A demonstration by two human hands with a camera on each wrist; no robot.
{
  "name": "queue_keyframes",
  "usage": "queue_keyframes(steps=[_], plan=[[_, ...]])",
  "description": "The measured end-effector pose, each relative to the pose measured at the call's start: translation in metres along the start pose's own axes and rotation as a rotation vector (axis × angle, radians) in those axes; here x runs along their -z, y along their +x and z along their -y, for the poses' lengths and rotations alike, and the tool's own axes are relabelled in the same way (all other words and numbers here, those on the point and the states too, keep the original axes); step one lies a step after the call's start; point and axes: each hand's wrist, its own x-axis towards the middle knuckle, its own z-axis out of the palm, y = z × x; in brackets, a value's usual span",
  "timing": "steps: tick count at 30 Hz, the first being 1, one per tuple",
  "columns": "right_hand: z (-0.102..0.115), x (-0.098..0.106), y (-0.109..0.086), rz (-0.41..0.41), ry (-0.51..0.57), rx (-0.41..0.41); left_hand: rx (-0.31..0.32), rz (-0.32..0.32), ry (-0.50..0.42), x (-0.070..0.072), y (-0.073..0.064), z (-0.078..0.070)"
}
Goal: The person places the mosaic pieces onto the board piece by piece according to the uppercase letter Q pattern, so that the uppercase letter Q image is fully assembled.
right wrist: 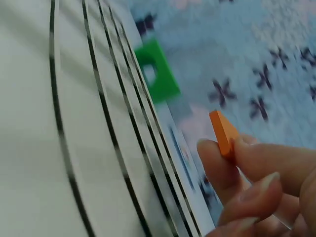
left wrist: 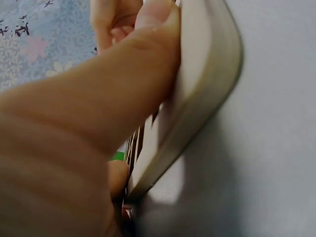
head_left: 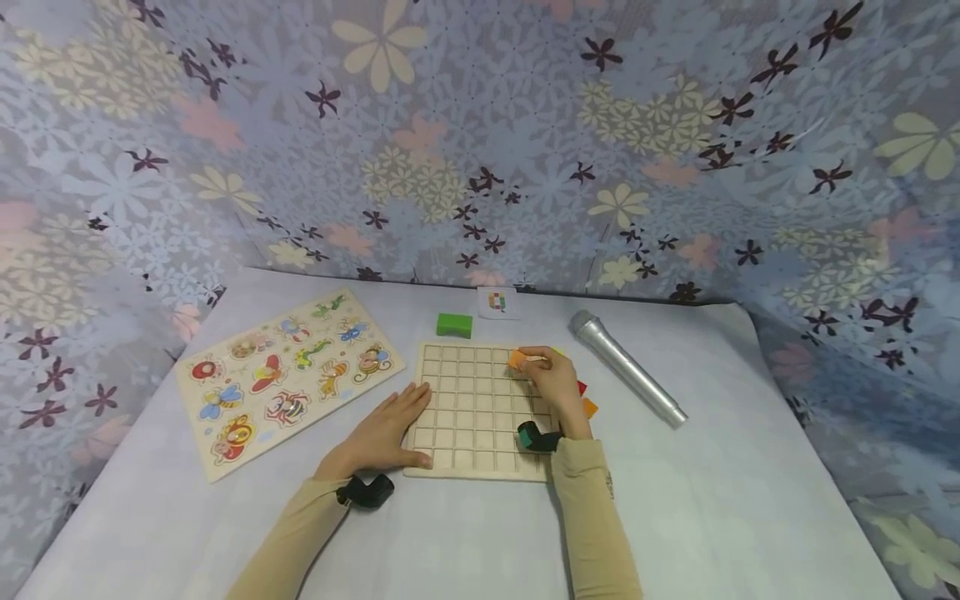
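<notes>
A wooden grid board (head_left: 472, 408) lies flat on the table, marked off in squares. My left hand (head_left: 386, 429) rests on its left edge with the fingers extended; the left wrist view shows the thumb (left wrist: 143, 54) lying on the board's rim (left wrist: 197, 94). Over the board's top right corner, my right hand (head_left: 553, 379) pinches an orange tile (right wrist: 224, 133) between thumb and fingertips. Part of the right side of the board is hidden by that hand and wrist. Red (head_left: 582, 387) and orange pieces (head_left: 590, 408) show partly behind the right hand.
Behind the board stand a green block (head_left: 454, 325) and a small card (head_left: 497, 303) with a coloured pattern. A wooden insect puzzle (head_left: 292, 375) lies to the left. To the right is a silver microphone (head_left: 630, 368). Floral cloth (head_left: 480, 150) hangs behind the table.
</notes>
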Motion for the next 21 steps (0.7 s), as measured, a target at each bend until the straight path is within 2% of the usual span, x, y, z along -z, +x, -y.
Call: queue_keyframes(steps=[6,10,16,21], plan=[[0.010,-0.049,-0.004,-0.041,-0.015,0.071,-0.010,-0.006,0.012,0.000,-0.002,0.003],[0.013,-0.068,-0.013,-0.029,-0.126,0.131,-0.006,-0.003,0.013,-0.001,-0.001,0.002],[0.014,-0.076,-0.016,-0.026,-0.326,0.188,-0.002,-0.004,0.008,0.002,-0.001,0.000],[0.013,-0.076,-0.017,0.005,-0.394,0.200,0.013,0.005,0.005,0.001,-0.001,0.001]])
